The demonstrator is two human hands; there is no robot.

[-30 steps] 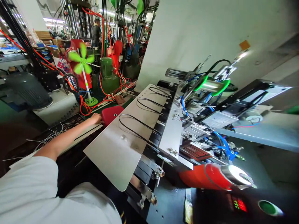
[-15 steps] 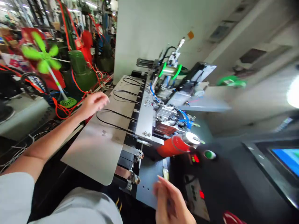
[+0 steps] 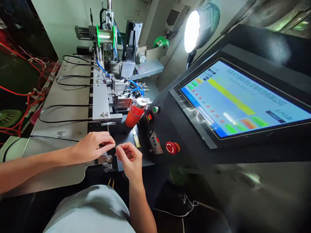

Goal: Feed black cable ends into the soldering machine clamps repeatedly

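Note:
My left hand (image 3: 93,147) reaches across the metal plate (image 3: 65,171), with thumb and forefinger pinched at the machine's front end. A thin black cable (image 3: 54,138) runs over the plate and passes behind this hand toward its fingertips. My right hand (image 3: 130,158) meets it tip to tip, its thumb and forefinger pinched on the small dark end of the cable, mostly hidden by the fingers. Just below the hands are small metal clamps (image 3: 107,160) on the machine's edge. Several looped black cables (image 3: 64,121) lie farther back on the plate, their ends at the dark rail.
An orange-red bottle (image 3: 134,114) stands beyond my right hand, near a yellowish tool (image 3: 136,139). At right is the control panel with a lit screen (image 3: 233,103) and a red emergency button (image 3: 172,148). A wire spool (image 3: 106,36) sits on the machine; a lamp (image 3: 194,30) shines above.
The view has swung right, bringing the screen into full sight. My left hand has come from the plate's far side to the front end, and both hands have met there, fingertips pinched.

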